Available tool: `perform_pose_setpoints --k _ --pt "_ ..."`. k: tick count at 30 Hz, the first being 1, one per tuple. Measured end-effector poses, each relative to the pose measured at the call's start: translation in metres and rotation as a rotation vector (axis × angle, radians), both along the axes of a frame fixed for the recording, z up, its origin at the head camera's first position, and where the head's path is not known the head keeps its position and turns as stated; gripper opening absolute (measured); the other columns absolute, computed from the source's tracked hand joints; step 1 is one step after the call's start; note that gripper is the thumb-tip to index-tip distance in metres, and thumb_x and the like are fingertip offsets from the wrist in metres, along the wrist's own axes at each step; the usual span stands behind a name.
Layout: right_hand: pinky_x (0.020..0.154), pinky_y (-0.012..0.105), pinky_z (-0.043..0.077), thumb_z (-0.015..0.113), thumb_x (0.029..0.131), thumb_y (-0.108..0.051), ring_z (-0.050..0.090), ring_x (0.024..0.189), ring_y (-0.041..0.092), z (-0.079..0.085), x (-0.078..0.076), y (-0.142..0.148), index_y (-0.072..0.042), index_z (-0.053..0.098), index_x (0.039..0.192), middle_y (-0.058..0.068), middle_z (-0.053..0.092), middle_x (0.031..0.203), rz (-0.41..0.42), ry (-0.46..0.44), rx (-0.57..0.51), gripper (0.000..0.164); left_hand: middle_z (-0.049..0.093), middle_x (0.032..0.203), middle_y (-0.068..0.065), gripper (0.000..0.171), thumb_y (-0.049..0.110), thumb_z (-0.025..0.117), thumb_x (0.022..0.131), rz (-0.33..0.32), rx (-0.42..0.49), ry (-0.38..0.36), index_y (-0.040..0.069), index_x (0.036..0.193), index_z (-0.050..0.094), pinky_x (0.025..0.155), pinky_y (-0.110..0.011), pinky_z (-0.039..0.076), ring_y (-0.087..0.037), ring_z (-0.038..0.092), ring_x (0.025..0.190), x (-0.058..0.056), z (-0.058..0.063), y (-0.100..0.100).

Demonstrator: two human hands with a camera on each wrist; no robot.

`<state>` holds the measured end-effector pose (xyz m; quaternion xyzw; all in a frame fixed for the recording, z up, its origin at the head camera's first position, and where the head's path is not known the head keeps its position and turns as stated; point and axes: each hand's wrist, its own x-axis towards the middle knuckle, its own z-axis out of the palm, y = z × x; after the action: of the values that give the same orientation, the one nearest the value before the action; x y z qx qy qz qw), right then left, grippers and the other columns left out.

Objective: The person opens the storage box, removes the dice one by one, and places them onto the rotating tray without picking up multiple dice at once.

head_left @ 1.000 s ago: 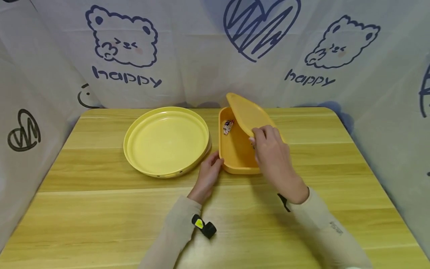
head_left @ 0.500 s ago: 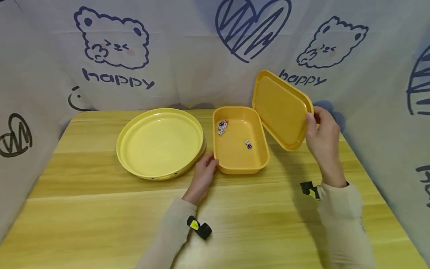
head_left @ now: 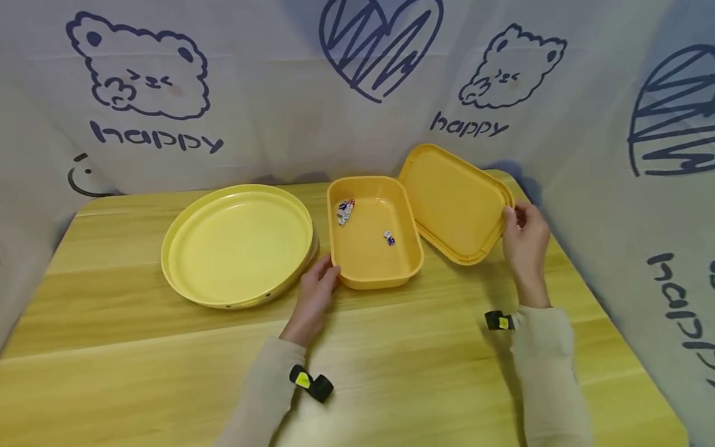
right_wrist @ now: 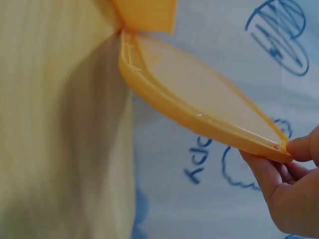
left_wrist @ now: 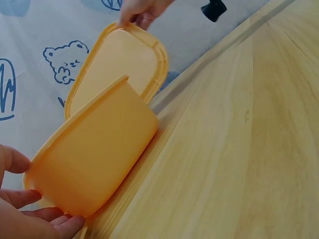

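Steadying a deep, rounded-rectangular orange plastic box (head_left: 371, 282) on a wood-grain table (head_left: 402, 385), left hand (head_left: 313, 299) gripping its near left corner between thumb and fingers, likely against sliding, with small white, blue and red dice (head_left: 345, 212) inside. Holding a matching flat orange plastic lid (head_left: 455, 205) tilted at its right, edge pinched in the right hand (head_left: 526, 248), apparently to bare the opening, beyond a shallow round yellow tray (head_left: 240, 245) kept just beside, perhaps for easy reach.

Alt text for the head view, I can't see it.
The right hand holds an orange lid beside an open orange box with small dice inside; the left hand holds the box's near-left corner. A round yellow tray stands left of the box.
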<state>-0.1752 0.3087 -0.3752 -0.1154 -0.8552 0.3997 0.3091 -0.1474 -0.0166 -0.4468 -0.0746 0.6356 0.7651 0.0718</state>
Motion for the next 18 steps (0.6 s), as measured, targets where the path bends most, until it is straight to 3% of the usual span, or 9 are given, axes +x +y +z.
perform_pose_setpoints --k 3,7,14,18 --pt "0.073 0.017 0.038 0.056 0.097 -0.01 0.052 0.085 0.014 -0.01 -0.001 0.007 0.011 0.061 0.114 0.024 0.063 0.102 -0.015 -0.028 -0.004 0.028 0.044 0.143 -0.023 0.048 0.006 0.048 0.098 0.009 0.01 -0.003 -0.007 0.143 0.039 0.105 -0.038 0.039 -0.032 0.046 0.127 0.0 0.0 -0.003" --pt "0.069 0.012 0.04 0.057 0.097 -0.011 0.048 0.079 0.002 -0.023 0.001 0.016 0.011 0.06 0.115 0.021 0.063 0.102 -0.049 -0.087 -0.042 0.028 0.044 0.143 -0.023 0.047 0.005 0.047 0.099 0.003 0.023 -0.001 -0.008 0.143 0.038 0.105 -0.037 0.04 -0.032 0.047 0.127 0.0 0.0 -0.004" --pt "0.06 0.012 0.05 0.057 0.097 -0.015 0.05 0.074 -0.001 -0.037 0.004 0.028 0.007 0.057 0.121 0.002 0.054 0.094 -0.051 -0.169 -0.264 0.032 0.042 0.143 -0.023 0.048 0.005 0.047 0.099 -0.007 0.032 -0.004 -0.007 0.144 0.038 0.105 -0.038 0.039 -0.032 0.046 0.127 0.0 0.0 -0.002" --pt "0.056 0.015 0.052 0.058 0.095 -0.01 0.052 0.068 0.001 -0.042 0.003 0.033 0.007 0.054 0.12 0.0 0.05 0.089 -0.063 -0.192 -0.403 0.03 0.042 0.144 -0.023 0.048 0.005 0.047 0.099 -0.009 0.039 -0.007 -0.007 0.144 0.037 0.105 -0.038 0.039 -0.033 0.046 0.127 0.0 -0.001 0.0"
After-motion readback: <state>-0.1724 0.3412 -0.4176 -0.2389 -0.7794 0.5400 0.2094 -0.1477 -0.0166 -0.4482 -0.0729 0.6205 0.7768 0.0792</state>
